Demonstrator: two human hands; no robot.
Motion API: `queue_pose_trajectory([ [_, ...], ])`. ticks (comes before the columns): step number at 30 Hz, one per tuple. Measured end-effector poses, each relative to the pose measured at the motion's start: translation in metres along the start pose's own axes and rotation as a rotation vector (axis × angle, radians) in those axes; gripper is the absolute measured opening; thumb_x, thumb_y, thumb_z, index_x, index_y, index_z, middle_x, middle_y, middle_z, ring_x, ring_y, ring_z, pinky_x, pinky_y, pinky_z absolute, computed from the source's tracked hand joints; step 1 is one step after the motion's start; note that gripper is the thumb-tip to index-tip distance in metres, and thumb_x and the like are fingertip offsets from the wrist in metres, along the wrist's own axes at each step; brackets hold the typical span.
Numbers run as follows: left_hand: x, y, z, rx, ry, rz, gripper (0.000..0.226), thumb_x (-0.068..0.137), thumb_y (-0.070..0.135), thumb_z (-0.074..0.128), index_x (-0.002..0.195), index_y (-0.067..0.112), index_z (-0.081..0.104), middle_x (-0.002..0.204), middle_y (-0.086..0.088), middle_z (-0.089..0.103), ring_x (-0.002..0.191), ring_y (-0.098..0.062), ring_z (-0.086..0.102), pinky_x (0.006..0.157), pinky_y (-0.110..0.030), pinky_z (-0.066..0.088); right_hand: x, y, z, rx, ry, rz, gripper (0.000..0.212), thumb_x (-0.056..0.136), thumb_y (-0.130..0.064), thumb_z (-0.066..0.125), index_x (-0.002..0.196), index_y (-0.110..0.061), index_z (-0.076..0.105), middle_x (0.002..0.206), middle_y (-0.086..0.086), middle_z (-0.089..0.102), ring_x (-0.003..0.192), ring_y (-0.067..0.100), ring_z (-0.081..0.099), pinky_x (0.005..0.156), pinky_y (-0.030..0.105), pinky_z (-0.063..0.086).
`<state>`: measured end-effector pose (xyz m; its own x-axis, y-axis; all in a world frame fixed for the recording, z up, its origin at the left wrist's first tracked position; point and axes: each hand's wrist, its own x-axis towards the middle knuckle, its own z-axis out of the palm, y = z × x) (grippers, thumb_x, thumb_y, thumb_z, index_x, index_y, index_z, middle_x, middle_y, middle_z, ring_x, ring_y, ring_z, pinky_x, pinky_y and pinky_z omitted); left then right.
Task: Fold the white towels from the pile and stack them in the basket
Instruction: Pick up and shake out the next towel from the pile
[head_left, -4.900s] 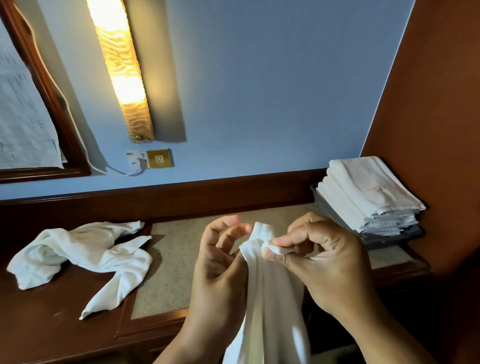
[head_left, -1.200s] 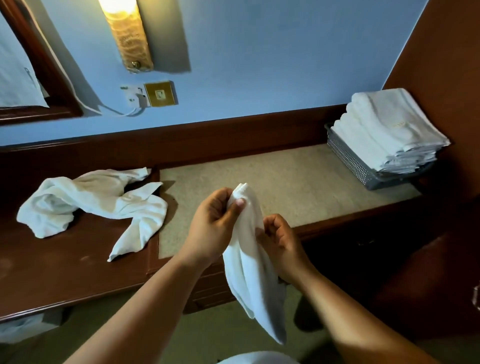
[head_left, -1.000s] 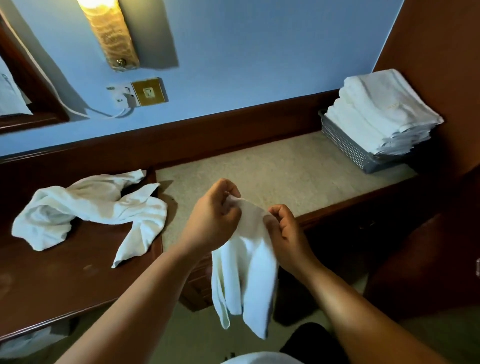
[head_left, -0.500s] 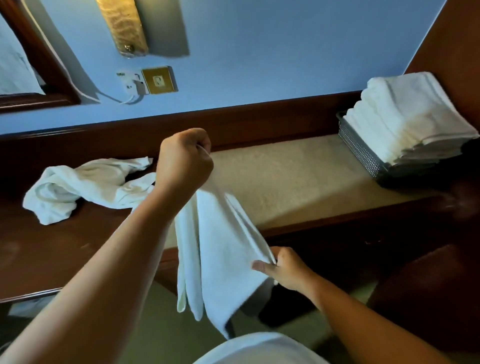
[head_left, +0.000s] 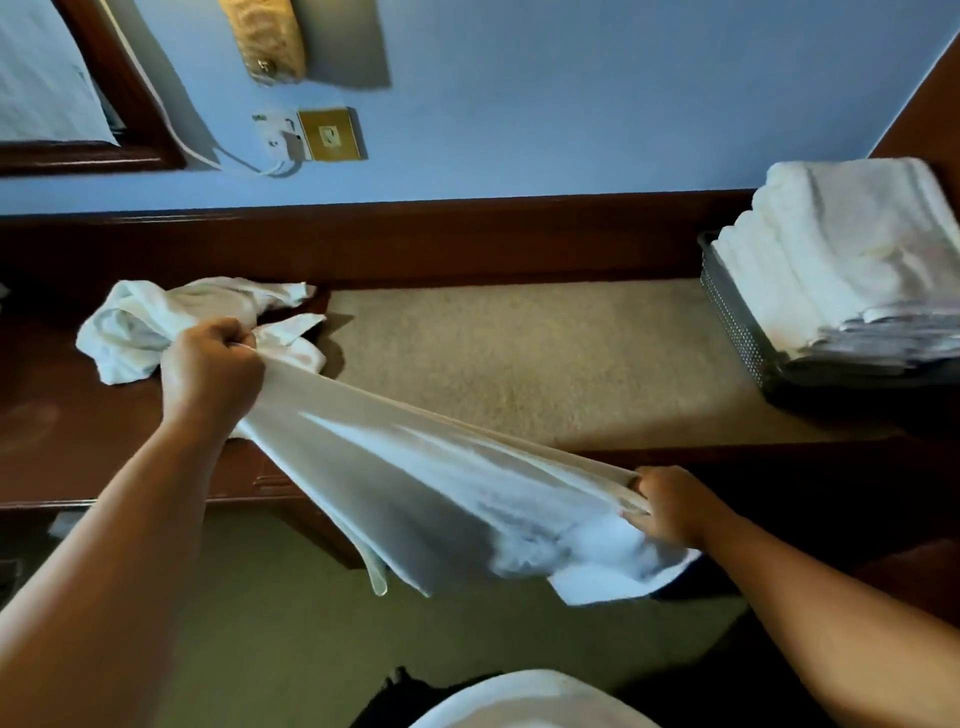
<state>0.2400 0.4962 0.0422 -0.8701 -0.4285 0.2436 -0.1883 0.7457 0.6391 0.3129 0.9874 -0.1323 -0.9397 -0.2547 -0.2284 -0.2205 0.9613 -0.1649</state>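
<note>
A white towel (head_left: 415, 483) is stretched in the air in front of the desk, between my two hands. My left hand (head_left: 210, 371) grips its upper left end in a fist, just in front of the crumpled pile of white towels (head_left: 135, 327) on the desk's dark wood. My right hand (head_left: 670, 506) grips the lower right end by the desk's front edge. The towel's loose edges hang below and look blurred. At the far right a grey mesh basket (head_left: 732, 322) holds a tall stack of folded white towels (head_left: 841, 260).
The desk has a beige inlaid top (head_left: 519, 364) between pile and basket, with a dark wooden back rail. On the blue wall hang a lamp (head_left: 265, 41), a brass socket plate (head_left: 330, 135) with a white cable, and a framed mirror at left. Carpeted floor lies below.
My hands have drawn apart: the left dropped toward the pile, the right moved further right. The towel, hanging from my left fist before, is now pulled out slantwise between them.
</note>
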Motion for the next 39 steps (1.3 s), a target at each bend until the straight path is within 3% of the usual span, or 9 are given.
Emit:
queue_pose_trajectory([
  [7,-0.005,-0.012,-0.001,-0.025,-0.01,-0.07,0.021,0.073,0.002,0.041,0.075,0.008,0.061,0.069,-0.013,0.054,0.069,-0.029,0.048,0.06,-0.029,0.038,-0.003,0.052,-0.001,-0.041,0.072,-0.043,0.044,0.082,-0.055,0.066,0.082,-0.011,0.073,0.089,0.006,0.07,0.081,0.03,0.069,0.071,0.033,0.051],
  [10,0.002,-0.012,0.002,-0.053,-0.219,-0.062,0.019,0.071,0.019,0.044,0.073,0.018,0.063,0.064,-0.008,0.055,0.067,-0.03,0.05,0.064,-0.034,0.039,0.001,0.06,-0.001,0.091,0.236,0.018,0.038,0.079,-0.047,0.071,0.069,-0.01,0.067,0.076,0.01,0.069,0.072,0.032,0.07,0.068,0.034,0.053],
  [13,-0.002,-0.01,0.002,0.137,-0.546,0.099,0.029,0.083,0.048,0.074,0.073,0.022,0.068,0.07,-0.01,0.063,0.068,-0.026,0.056,0.062,-0.032,0.039,0.001,0.07,-0.009,0.191,0.21,0.086,0.038,0.078,-0.045,0.068,0.065,-0.01,0.066,0.069,0.012,0.067,0.066,0.032,0.069,0.064,0.032,0.049],
  [17,-0.013,-0.025,-0.003,0.255,-0.764,0.163,0.049,0.054,0.073,0.085,0.077,0.032,0.071,0.063,0.005,0.053,0.061,-0.014,0.049,0.061,-0.031,0.035,-0.003,0.089,-0.021,0.241,0.189,0.184,0.039,0.072,-0.035,0.083,0.05,-0.032,0.051,0.066,0.001,0.049,0.07,0.033,0.065,0.066,0.029,0.037],
  [20,-0.018,-0.039,0.002,0.144,-0.649,0.135,0.036,0.065,0.055,0.083,0.071,0.022,0.071,0.058,0.002,0.047,0.058,-0.016,0.043,0.059,-0.03,0.032,-0.005,0.104,-0.018,0.256,0.25,0.201,0.041,0.067,-0.051,0.068,0.047,-0.015,0.06,0.058,-0.008,0.04,0.054,0.03,0.06,0.056,0.03,0.035],
  [25,-0.016,-0.057,0.017,0.052,-0.317,0.026,0.009,0.089,0.028,0.076,0.092,0.02,0.076,0.088,-0.014,0.069,0.083,-0.027,0.06,0.071,-0.033,0.041,0.008,0.106,-0.036,0.249,0.263,0.276,0.059,0.065,-0.027,0.094,0.054,-0.023,0.036,0.054,-0.007,0.044,0.055,0.024,0.05,0.051,0.032,0.028],
  [31,0.011,-0.053,0.022,0.251,-0.029,-0.097,0.027,0.093,0.037,0.063,0.11,0.022,0.077,0.108,-0.014,0.07,0.099,-0.041,0.062,0.092,-0.049,0.052,0.043,0.109,-0.097,0.347,0.455,0.27,0.049,0.068,-0.032,0.091,0.062,-0.019,0.044,0.053,0.0,0.045,0.055,0.024,0.041,0.052,0.039,0.039],
  [34,0.038,-0.041,0.031,0.333,0.054,-0.202,0.024,0.092,0.034,0.064,0.107,0.021,0.077,0.108,-0.018,0.071,0.104,-0.045,0.06,0.099,-0.052,0.047,0.071,0.106,-0.139,0.361,0.514,0.26,0.038,0.074,-0.031,0.087,0.069,-0.014,0.053,0.061,0.005,0.054,0.063,0.029,0.051,0.062,0.04,0.044],
  [39,0.117,-0.031,0.06,0.184,-0.03,-0.352,0.019,0.086,0.034,0.071,0.101,0.022,0.074,0.103,-0.01,0.072,0.099,-0.04,0.065,0.089,-0.046,0.054,0.15,0.114,-0.175,0.342,0.525,0.314,0.023,0.083,-0.026,0.078,0.081,-0.014,0.058,0.078,0.01,0.064,0.077,0.033,0.058,0.069,0.039,0.048],
])
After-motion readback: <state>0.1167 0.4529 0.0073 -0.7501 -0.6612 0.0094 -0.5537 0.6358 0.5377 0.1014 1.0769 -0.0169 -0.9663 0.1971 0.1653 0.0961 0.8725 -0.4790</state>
